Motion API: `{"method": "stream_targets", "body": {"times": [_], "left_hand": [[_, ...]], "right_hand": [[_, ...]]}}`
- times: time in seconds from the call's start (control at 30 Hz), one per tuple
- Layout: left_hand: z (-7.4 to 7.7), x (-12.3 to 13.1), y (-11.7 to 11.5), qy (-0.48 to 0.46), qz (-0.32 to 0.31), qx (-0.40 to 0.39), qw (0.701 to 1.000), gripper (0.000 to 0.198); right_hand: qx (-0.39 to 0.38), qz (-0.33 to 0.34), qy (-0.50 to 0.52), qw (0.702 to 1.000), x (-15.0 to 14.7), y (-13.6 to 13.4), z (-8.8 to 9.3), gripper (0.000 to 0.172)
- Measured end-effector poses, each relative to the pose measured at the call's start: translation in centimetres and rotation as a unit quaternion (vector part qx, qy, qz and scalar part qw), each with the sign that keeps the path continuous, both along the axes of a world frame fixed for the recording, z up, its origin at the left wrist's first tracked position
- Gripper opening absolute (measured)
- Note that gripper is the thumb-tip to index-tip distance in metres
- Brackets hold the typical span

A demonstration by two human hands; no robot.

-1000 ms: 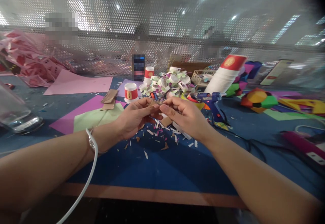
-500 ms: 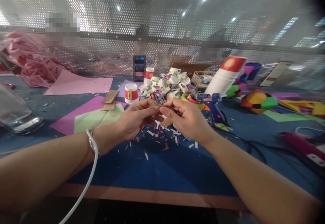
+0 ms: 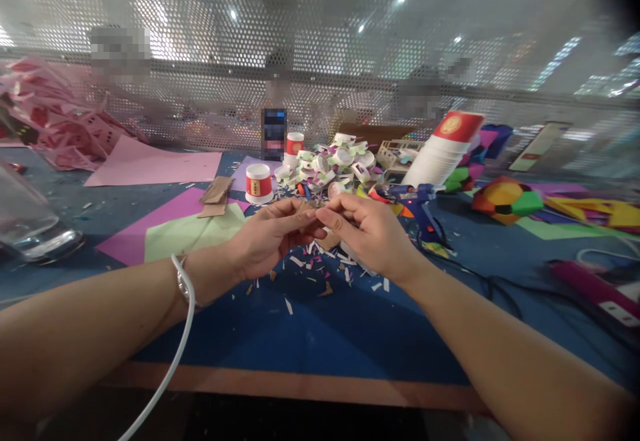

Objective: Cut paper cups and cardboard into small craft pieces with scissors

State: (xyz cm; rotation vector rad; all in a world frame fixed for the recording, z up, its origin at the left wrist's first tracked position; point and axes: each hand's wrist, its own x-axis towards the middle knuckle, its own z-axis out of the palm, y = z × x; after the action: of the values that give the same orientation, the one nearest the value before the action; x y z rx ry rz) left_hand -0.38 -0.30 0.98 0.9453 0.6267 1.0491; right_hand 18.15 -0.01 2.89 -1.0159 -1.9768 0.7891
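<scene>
Over the middle of the blue table, my left hand pinches a small piece of brown cardboard between thumb and fingers. My right hand meets it from the other side, its thumb and fingertips closed on the same piece. Most of the cardboard is hidden by the fingers. Below and behind both hands lie paper scraps in white, purple and brown. A red and white paper cup stands just beyond my left hand. Past my right fingers rests a blue glue gun.
Behind the hands rises a heap of cut cup pieces, with a leaning stack of paper cups to its right. Folded cardboard lies on coloured paper at left. A clear glass and a power strip flank the workspace.
My fingertips have shifted slightly, and the thumbs now sit closer together over the cardboard. Both hands stay in nearly the same place.
</scene>
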Motion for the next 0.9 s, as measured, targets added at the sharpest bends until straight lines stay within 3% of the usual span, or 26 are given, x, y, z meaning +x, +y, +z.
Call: {"method": "stream_targets", "body": {"times": [0.9], "left_hand": [[0.02, 0.18, -0.31, 0.03, 0.049, 0.048, 0.997, 0.018]], "right_hand": [[-0.002, 0.001, -0.006, 1.0, 0.03, 0.31, -0.12, 0.042]]}}
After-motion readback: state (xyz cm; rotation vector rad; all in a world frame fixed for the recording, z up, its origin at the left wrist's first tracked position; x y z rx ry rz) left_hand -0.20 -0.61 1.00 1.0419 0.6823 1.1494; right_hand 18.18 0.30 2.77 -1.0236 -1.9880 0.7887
